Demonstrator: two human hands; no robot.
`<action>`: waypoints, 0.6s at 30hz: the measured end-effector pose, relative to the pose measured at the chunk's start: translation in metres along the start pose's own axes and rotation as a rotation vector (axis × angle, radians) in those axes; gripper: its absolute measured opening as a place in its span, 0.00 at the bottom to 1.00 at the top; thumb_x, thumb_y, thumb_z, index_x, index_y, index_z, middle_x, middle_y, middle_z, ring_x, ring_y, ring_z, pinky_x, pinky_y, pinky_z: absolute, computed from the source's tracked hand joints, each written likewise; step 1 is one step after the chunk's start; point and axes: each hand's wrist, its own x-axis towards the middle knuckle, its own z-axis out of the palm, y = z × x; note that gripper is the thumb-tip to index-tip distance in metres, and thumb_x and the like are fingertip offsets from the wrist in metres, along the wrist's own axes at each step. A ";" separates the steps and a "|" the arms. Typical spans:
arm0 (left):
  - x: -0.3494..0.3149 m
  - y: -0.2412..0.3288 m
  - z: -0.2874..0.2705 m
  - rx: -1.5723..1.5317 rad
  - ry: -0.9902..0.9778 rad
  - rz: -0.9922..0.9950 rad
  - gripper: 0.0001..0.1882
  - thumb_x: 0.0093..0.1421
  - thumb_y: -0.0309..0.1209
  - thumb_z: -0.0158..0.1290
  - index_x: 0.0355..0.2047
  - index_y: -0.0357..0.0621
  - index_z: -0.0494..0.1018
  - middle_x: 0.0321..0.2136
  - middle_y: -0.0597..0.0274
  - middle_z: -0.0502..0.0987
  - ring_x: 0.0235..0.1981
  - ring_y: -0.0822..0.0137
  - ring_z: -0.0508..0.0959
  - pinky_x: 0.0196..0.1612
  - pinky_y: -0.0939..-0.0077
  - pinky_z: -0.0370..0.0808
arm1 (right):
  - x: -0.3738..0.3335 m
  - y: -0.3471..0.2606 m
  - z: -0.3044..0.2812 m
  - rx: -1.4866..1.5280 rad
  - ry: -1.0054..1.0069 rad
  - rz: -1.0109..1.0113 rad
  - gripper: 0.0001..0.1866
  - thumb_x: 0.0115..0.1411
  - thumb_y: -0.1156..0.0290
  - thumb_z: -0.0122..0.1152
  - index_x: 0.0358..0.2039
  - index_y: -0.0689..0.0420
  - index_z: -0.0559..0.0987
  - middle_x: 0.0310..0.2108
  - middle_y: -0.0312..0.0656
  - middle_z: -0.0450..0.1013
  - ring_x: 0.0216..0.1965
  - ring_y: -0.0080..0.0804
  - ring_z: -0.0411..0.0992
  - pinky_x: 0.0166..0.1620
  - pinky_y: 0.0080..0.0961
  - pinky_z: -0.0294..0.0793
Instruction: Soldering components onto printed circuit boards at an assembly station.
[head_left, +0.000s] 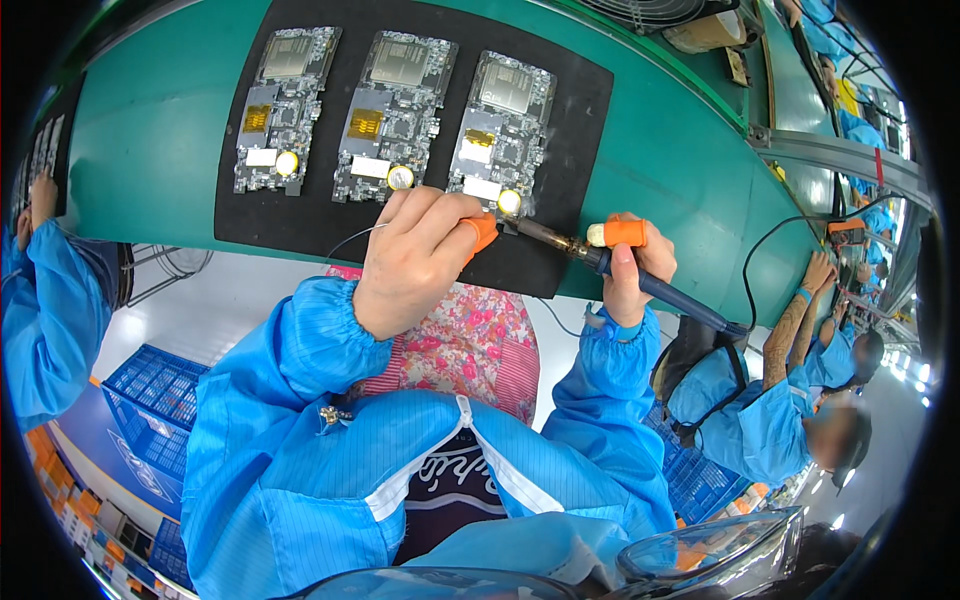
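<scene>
My right hand (636, 272) grips a soldering iron (680, 302) by its dark blue handle, with an orange finger cot on one finger. The iron's metal tip points left to the lower edge of the right-hand circuit board (503, 130). Against that same edge, my left hand (420, 255) is closed in a pinch, also wearing an orange finger cot. A thin wire (352, 238), apparently solder wire, runs into it from the left; the fingertips hide its end. Two similar boards, a middle circuit board (395, 115) and a left circuit board (288, 110), lie alongside, each with a round cell and yellow tape.
Under the boards is a black mat (590, 130) on a green bench (150, 160). The iron's black cable (752, 262) loops off to the right. Co-workers in blue sit at both sides. Blue crates (155, 390) stand on the floor at left.
</scene>
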 end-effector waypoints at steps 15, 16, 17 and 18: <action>-0.035 -0.065 -0.090 0.255 0.333 -0.401 0.20 0.47 0.16 0.56 0.43 0.40 0.71 0.23 0.71 0.68 0.13 0.84 0.51 0.15 0.89 0.48 | -0.001 0.001 -0.005 0.188 0.193 0.018 0.17 0.49 0.62 0.52 0.22 0.68 0.72 0.17 0.39 0.67 0.17 0.21 0.62 0.19 0.17 0.58; -0.039 -0.068 -0.097 0.274 0.336 -0.438 0.20 0.48 0.16 0.55 0.43 0.41 0.71 0.23 0.71 0.68 0.12 0.85 0.51 0.15 0.89 0.47 | 0.000 0.000 -0.005 0.157 0.161 0.009 0.17 0.49 0.63 0.52 0.22 0.68 0.72 0.17 0.39 0.67 0.17 0.22 0.62 0.20 0.18 0.58; -0.043 -0.070 -0.101 0.293 0.337 -0.476 0.20 0.48 0.16 0.54 0.43 0.41 0.71 0.23 0.71 0.69 0.12 0.85 0.51 0.15 0.89 0.47 | 0.000 0.000 -0.005 0.153 0.160 0.005 0.17 0.49 0.63 0.52 0.22 0.68 0.72 0.17 0.39 0.67 0.17 0.22 0.62 0.20 0.18 0.58; -0.046 -0.073 -0.104 0.291 0.342 -0.478 0.20 0.48 0.16 0.54 0.43 0.41 0.71 0.23 0.71 0.69 0.12 0.85 0.51 0.15 0.89 0.47 | 0.000 0.002 -0.004 0.113 0.153 -0.014 0.16 0.49 0.63 0.52 0.22 0.68 0.72 0.17 0.39 0.67 0.17 0.22 0.62 0.21 0.18 0.58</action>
